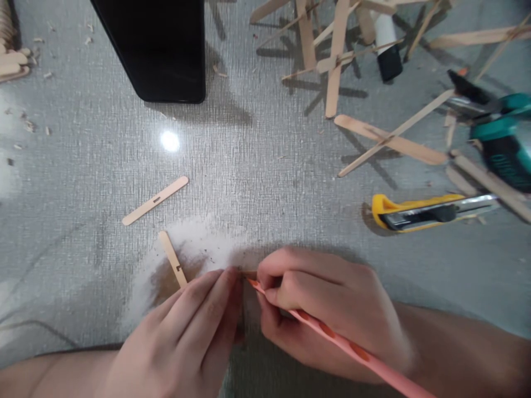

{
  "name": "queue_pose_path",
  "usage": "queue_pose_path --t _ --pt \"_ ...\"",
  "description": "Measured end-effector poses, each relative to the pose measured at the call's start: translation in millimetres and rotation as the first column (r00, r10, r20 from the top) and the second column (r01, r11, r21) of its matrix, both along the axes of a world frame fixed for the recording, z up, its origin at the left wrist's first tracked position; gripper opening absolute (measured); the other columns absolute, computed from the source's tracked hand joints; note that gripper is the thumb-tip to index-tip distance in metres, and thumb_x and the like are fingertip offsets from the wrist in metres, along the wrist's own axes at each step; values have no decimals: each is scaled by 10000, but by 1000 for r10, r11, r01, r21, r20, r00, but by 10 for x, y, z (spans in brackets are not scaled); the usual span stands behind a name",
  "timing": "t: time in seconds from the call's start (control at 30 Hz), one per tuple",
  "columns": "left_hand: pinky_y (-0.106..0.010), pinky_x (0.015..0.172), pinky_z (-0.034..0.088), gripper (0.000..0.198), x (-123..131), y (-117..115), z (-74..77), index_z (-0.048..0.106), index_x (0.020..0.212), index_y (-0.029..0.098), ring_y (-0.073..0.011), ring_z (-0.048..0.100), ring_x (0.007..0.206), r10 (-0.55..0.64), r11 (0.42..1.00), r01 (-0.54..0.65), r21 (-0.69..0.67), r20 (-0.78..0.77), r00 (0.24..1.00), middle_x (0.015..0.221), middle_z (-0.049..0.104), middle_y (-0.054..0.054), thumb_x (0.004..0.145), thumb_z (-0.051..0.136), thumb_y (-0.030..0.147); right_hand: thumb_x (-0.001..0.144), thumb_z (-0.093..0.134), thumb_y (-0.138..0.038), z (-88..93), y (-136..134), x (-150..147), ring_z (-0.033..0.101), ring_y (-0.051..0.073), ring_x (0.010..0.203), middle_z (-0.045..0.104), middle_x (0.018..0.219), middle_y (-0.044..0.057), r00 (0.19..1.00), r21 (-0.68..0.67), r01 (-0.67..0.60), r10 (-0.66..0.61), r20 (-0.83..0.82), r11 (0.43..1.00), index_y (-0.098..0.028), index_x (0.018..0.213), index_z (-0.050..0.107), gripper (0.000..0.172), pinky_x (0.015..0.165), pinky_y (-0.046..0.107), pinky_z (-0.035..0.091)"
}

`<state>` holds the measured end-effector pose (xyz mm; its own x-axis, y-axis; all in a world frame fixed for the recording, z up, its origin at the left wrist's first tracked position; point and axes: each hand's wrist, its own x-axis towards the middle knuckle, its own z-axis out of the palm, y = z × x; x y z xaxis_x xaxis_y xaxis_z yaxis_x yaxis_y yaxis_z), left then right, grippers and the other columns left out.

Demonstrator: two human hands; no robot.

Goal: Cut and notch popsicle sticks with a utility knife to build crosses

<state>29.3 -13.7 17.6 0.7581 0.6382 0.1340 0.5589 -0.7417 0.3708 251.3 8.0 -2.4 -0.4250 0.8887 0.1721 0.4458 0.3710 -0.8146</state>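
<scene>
Holding a pink pencil (340,345), right hand (327,312) has fingers clamped on it, tip down at a small stick piece (249,274) low centre on the grey surface (257,166); left hand (194,331) fingers together, pressed at that piece. A notched stick (173,258) touches the left fingertips, another stick (155,200) further left, yellow knife (427,211) to the right, black phone (161,47) above
</scene>
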Motion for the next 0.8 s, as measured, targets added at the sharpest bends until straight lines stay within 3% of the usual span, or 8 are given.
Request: queue_pose_path --t 0.8 --pt "-423 908 648 276 14 -38 -2 663 1180 -32 -365 643 1200 2 1000 -2 -2 9 1000 1280 659 -255 965 582 122 776 613 -5 -8 -5 -21 543 38 598 638 750 -49 1000 40 24 -24 -2 999 -205 692 481 254 560 140 483"
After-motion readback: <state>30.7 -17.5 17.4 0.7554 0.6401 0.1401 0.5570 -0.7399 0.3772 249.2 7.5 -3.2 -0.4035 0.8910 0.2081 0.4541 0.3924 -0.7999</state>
